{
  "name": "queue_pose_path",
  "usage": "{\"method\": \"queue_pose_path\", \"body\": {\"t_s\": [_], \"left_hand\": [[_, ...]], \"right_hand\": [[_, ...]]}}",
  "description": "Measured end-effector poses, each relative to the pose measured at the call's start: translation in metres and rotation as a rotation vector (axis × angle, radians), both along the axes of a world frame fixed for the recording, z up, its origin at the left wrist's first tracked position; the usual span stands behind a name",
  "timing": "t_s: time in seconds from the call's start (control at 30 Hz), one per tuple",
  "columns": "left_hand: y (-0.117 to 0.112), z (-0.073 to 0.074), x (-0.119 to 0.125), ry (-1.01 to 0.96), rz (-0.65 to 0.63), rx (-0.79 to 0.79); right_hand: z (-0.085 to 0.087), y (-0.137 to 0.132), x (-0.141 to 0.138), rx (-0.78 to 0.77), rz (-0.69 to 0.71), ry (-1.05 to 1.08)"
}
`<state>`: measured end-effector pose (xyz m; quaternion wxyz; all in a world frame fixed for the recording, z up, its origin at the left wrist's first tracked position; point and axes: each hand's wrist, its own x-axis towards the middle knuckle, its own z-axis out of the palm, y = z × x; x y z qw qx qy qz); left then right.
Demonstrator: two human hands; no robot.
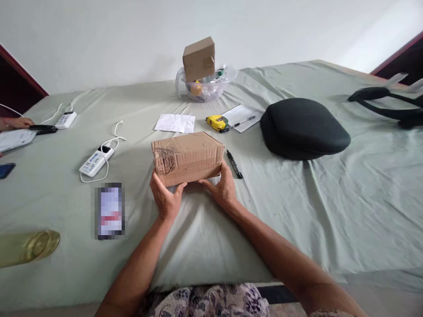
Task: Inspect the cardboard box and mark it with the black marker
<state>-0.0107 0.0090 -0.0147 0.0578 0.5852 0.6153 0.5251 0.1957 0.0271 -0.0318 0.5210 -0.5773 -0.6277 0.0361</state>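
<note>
A brown cardboard box [194,156] with dark scribbles on its left end is between my two hands. My left hand [166,196] grips its lower left corner, thumb along the front bottom edge. At the lower right corner my right hand [223,185] is closed on it in the same way. The fingertips behind and under the box are hidden. Just right of the box lies a black marker [234,164]. Behind it are a white paper slip [175,123] and a yellow tape measure [216,122].
A clear plastic basin [211,90] holds another carton [198,59] at the back. A black case [304,127] sits to the right. On the left lie a power bank [96,162] with cable, a blurred phone [111,211] and a glass [29,248]. Another person's hand [18,122] shows far left.
</note>
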Motion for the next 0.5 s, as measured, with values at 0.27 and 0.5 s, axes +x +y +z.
{"method": "queue_pose_path", "body": {"t_s": [0.27, 0.5], "left_hand": [[0.015, 0.002, -0.030, -0.024, -0.038, -0.046], [0.011, 0.008, -0.033, -0.106, -0.070, -0.025]], "right_hand": [[0.017, -0.006, 0.017, 0.058, 0.123, -0.029], [0.031, -0.009, 0.018, 0.129, 0.066, 0.021]]}}
